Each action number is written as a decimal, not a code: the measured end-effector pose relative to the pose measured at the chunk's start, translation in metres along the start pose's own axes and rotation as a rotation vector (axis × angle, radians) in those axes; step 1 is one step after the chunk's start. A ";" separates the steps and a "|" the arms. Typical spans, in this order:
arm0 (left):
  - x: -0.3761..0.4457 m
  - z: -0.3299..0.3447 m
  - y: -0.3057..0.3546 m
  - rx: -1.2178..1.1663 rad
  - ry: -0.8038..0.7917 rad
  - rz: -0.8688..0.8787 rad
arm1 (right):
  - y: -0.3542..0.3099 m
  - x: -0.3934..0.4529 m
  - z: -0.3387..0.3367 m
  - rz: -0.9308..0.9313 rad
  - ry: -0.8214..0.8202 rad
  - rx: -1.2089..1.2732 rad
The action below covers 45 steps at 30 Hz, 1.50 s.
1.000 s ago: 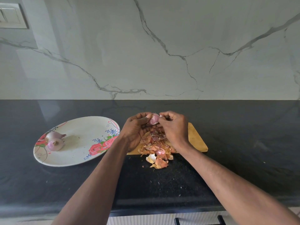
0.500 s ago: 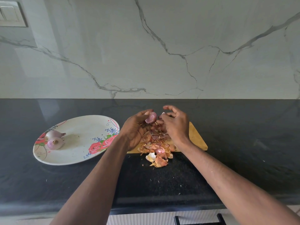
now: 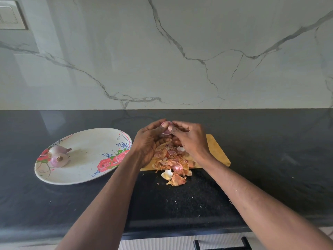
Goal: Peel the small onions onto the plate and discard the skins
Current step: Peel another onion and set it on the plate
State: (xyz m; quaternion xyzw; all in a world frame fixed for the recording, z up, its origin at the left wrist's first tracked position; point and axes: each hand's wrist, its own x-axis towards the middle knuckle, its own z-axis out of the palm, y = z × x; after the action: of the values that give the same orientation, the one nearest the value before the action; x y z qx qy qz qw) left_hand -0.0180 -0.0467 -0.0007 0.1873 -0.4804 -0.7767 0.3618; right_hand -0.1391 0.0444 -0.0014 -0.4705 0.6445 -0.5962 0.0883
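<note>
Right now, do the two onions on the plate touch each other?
Touching. In the head view the upper onion rests against the lower onion near the plate's left rim, with no gap visible between them.

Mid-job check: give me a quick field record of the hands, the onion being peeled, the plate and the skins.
left hand: grips small pink onion
right hand: pinches the same onion
white oval floral plate: holds two peeled small onions, left end
pile of dry onion skins: on light wooden cutting board, spilling onto black stone counter
skins discarded: not yet
</note>
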 end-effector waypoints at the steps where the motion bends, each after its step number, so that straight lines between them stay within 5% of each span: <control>1: 0.000 0.000 0.000 -0.007 -0.003 0.001 | 0.001 0.000 -0.001 -0.008 0.005 -0.006; 25: 0.000 0.006 0.000 -0.058 0.053 0.005 | 0.000 0.002 0.005 0.109 0.153 0.103; 33: 0.002 0.000 0.000 -0.002 0.076 0.020 | -0.007 0.000 0.003 0.118 -0.021 0.176; 45: 0.000 0.003 -0.002 0.103 0.046 0.060 | -0.011 0.000 0.003 0.182 0.033 0.202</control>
State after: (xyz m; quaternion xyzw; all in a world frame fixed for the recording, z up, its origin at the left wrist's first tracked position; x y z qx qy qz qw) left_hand -0.0210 -0.0446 -0.0011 0.2092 -0.5166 -0.7353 0.3856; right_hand -0.1317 0.0441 0.0068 -0.3889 0.6226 -0.6553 0.1783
